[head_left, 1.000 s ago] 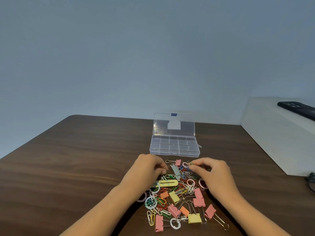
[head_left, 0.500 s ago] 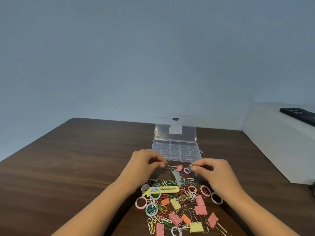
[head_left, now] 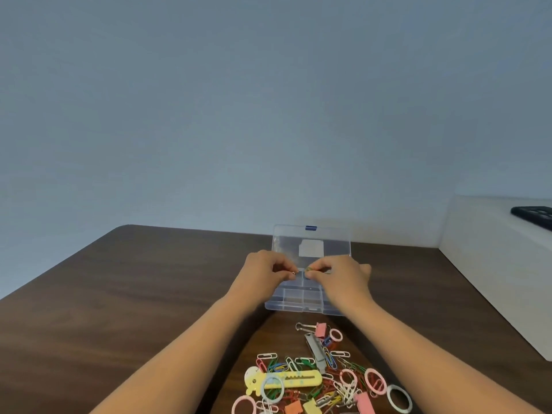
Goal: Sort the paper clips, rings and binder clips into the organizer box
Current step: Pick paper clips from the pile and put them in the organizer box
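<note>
Organizer box (head_left: 298,305), dk table (head_left: 143,294), blue wall (head_left: 268,115); L hand (head_left: 263,271), R hand (head_left: 343,277): pinch on clips (head_left: 309,268).

The left hand (head_left: 264,271) and right hand (head_left: 340,276) each pinch a small item (head_left: 292,274) too tiny to identify. The clip pile (head_left: 328,383) runs off the bottom edge.

The left hand (head_left: 265,270) and right hand (head_left: 343,274), each pinching a tiny piece (head_left: 293,273), cover the back slots of the organizer box (head_left: 298,307). Its lid (head_left: 310,237) stands up behind like a wall. The front slots are open. The pile of clips (head_left: 322,377) lies between the arms. A white block (head_left: 493,279) walls the right side. Bare table (head_left: 134,294) spreads wide on the left.
</note>
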